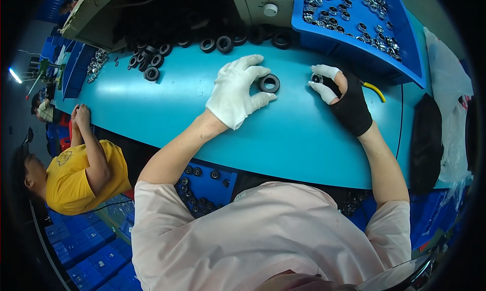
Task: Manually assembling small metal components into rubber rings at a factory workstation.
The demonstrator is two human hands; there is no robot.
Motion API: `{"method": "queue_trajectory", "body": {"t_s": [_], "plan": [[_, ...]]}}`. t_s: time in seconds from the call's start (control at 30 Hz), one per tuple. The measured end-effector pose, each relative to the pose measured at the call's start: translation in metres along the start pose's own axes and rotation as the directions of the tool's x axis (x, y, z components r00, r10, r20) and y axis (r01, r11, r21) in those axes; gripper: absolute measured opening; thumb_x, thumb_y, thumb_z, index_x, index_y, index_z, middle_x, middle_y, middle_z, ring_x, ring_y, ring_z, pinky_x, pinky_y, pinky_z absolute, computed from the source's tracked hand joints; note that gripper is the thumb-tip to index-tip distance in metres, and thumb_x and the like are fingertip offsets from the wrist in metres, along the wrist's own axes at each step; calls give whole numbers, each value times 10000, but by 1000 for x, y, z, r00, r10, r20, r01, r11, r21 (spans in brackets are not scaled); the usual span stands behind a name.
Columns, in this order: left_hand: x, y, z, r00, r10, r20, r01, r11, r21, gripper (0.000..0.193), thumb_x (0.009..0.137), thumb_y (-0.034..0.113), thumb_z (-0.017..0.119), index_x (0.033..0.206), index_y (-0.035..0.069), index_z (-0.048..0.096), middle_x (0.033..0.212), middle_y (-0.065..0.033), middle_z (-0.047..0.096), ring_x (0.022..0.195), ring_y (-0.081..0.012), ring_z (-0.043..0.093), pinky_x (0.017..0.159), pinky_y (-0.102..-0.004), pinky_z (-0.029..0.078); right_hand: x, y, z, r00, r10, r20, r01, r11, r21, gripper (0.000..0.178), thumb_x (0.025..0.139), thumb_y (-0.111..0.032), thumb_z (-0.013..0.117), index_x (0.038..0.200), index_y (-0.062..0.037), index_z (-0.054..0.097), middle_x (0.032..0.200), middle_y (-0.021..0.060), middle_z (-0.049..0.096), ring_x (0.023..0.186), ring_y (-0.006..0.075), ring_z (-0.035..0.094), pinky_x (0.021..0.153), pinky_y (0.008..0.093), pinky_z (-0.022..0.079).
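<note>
My left hand [238, 91], in a white knit glove, holds a small black rubber tyre [262, 84] by its edge, between thumb and fingers. The tyre's round hole shows the turquoise tabletop through it. To the right, my right hand [347, 96] wears a black fingerless glove with white covers on thumb and fingertip. Between those two tips it pinches a small shiny chrome wheel rim [317, 79] with a dark centre. A gap of tabletop separates the tyre from the rim. Just beyond my right hand lies a tool with a yellow handle [374, 90], its other end hidden.
Loose black tyres [151, 73] lie along the table's far side, by a grey machine [263, 12]. A blue bin [349, 58] of chrome rims stands far right. Finished-looking wheels lie in a blue tray [207, 189] below the near edge. A person in yellow [88, 174] sits left.
</note>
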State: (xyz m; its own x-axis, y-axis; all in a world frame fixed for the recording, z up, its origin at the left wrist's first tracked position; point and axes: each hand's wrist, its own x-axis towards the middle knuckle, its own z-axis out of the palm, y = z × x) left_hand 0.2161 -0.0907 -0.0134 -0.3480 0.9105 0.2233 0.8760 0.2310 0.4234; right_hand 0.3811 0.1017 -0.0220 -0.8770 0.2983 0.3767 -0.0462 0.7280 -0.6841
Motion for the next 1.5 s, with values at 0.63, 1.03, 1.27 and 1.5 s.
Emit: {"method": "queue_trajectory", "body": {"t_s": [0.63, 1.03, 1.27, 1.5], "plan": [[34, 39, 16, 994, -14, 108, 76, 803, -591, 495, 814, 185, 682, 1238, -4, 510, 1127, -149, 563, 889, -213, 609, 787, -300, 496, -7, -7, 5, 977, 155, -145, -80, 901, 427, 260, 808, -40, 643, 1067, -31, 617, 915, 115, 666, 795, 174, 644, 706, 262, 501], [53, 52, 30, 826, -175, 537, 488, -257, -834, 404, 943, 356, 484, 1100, -13, 536, 967, -184, 627, 770, -225, 633, 713, -340, 545, -9, -2, -12, 935, 206, -288, -67, 902, 426, 277, 794, -9, 647, 1069, -7, 615, 932, 140, 662, 828, 195, 654, 706, 273, 509], [51, 51, 27, 835, -141, 533, 485, -272, -831, 406, 935, 368, 494, 1079, -9, 527, 953, -212, 628, 759, -230, 635, 700, -334, 549, -7, 7, -14, 934, 143, -328, -35, 949, 314, 246, 837, -14, 599, 1082, -18, 625, 956, 131, 670, 863, 213, 658, 765, 277, 503], [49, 44, 30, 846, -87, 527, 479, -310, -821, 432, 937, 375, 484, 1103, -22, 519, 973, -224, 621, 762, -231, 635, 703, -349, 548, -8, 3, -11, 930, 215, -298, -81, 911, 404, 266, 824, -50, 634, 1088, -20, 624, 977, 130, 667, 891, 202, 655, 793, 279, 504]]}}
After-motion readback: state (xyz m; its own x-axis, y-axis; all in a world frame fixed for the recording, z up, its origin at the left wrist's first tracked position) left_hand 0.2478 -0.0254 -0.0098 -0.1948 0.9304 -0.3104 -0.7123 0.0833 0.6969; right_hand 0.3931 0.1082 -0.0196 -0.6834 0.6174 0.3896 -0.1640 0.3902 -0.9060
